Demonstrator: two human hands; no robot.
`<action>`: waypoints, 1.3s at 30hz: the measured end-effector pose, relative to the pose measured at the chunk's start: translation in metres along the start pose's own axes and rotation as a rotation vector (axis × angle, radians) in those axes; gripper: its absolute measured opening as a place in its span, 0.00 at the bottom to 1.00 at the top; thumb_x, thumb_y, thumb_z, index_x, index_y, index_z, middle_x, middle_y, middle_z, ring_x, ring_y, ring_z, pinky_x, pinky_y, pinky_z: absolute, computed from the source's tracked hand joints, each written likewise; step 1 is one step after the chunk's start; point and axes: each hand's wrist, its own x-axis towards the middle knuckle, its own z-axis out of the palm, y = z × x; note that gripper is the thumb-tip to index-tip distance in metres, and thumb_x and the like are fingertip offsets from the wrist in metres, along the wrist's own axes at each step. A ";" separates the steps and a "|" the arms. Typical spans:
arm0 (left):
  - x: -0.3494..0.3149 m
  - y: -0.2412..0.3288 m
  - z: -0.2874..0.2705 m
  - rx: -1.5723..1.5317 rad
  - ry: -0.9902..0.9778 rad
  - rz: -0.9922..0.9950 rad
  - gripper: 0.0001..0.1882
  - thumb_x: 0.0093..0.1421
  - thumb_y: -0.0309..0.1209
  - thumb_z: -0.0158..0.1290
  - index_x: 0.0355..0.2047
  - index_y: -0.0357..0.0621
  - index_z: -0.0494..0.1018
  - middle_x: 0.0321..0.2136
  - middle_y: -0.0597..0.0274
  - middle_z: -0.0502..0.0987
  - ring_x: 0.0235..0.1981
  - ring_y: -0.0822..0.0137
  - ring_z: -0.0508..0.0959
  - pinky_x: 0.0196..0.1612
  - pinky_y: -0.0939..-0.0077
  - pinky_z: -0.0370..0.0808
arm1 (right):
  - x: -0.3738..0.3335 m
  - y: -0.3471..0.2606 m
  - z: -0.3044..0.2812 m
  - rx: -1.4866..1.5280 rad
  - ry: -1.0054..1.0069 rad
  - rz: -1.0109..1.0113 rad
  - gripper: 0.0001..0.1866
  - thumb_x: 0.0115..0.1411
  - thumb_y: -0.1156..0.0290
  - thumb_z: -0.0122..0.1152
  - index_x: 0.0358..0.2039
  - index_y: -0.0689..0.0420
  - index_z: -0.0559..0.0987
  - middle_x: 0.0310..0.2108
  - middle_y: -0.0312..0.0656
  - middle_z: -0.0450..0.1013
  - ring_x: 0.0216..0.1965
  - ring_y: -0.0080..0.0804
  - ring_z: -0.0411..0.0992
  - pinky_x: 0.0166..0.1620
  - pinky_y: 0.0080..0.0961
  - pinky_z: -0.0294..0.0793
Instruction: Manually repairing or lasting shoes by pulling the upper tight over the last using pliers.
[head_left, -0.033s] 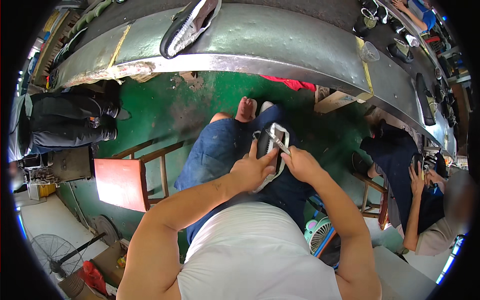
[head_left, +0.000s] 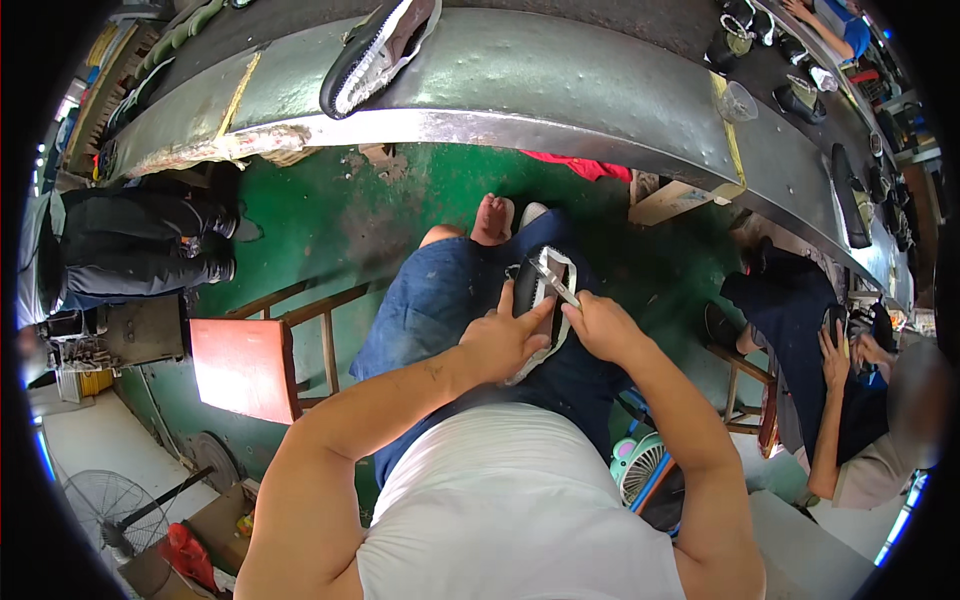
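Observation:
A black shoe upper with white edging [head_left: 527,290] lies across my lap, its toe pointing away from me. My left hand [head_left: 503,345] grips it from the left, index and middle fingers stretched along it, thumb side toward the opening. My right hand [head_left: 603,328] is closed round a slim silver metal tool [head_left: 556,284], whose exact kind I cannot make out. The tool's far end slants up and left over the upper's front, touching or nearly touching the white edge. Fingers of my right hand partly hide its near end.
A metal-covered workbench [head_left: 560,75] runs across ahead, with another black shoe [head_left: 375,60] on it. A red-topped stool [head_left: 240,365] stands at left. A small green fan [head_left: 637,468] is by my right side. A co-worker's hand [head_left: 833,360] works at far right; another person stands at left.

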 end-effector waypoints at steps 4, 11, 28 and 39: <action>-0.009 -0.049 0.083 -0.460 0.377 0.027 0.36 0.71 0.44 0.43 0.72 0.41 0.47 0.70 0.27 0.44 0.67 0.34 0.60 0.68 0.59 0.61 | -0.005 0.000 -0.001 -0.009 -0.016 -0.013 0.24 0.71 0.53 0.47 0.36 0.66 0.73 0.29 0.60 0.77 0.34 0.62 0.76 0.39 0.53 0.74; -0.013 -0.040 0.062 -0.627 0.229 -0.067 0.45 0.65 0.40 0.56 0.71 0.30 0.44 0.66 0.32 0.59 0.69 0.48 0.61 0.69 0.68 0.58 | -0.044 -0.016 0.006 0.412 0.033 -0.080 0.20 0.70 0.57 0.49 0.36 0.65 0.73 0.28 0.59 0.76 0.33 0.62 0.75 0.37 0.52 0.73; -0.032 0.027 -0.150 0.054 0.332 0.605 0.46 0.43 0.22 0.68 0.64 0.43 0.61 0.51 0.50 0.73 0.49 0.47 0.77 0.48 0.59 0.74 | -0.102 0.043 0.094 1.169 0.261 0.152 0.17 0.69 0.71 0.53 0.55 0.63 0.70 0.40 0.39 0.75 0.38 0.25 0.75 0.41 0.24 0.75; 0.074 -0.034 -0.025 -1.230 -0.019 -0.412 0.27 0.71 0.49 0.46 0.51 0.35 0.75 0.39 0.62 0.78 0.37 0.72 0.75 0.39 0.73 0.73 | -0.097 0.023 0.037 0.993 0.110 0.236 0.14 0.67 0.71 0.54 0.51 0.63 0.73 0.36 0.40 0.77 0.34 0.26 0.76 0.40 0.25 0.75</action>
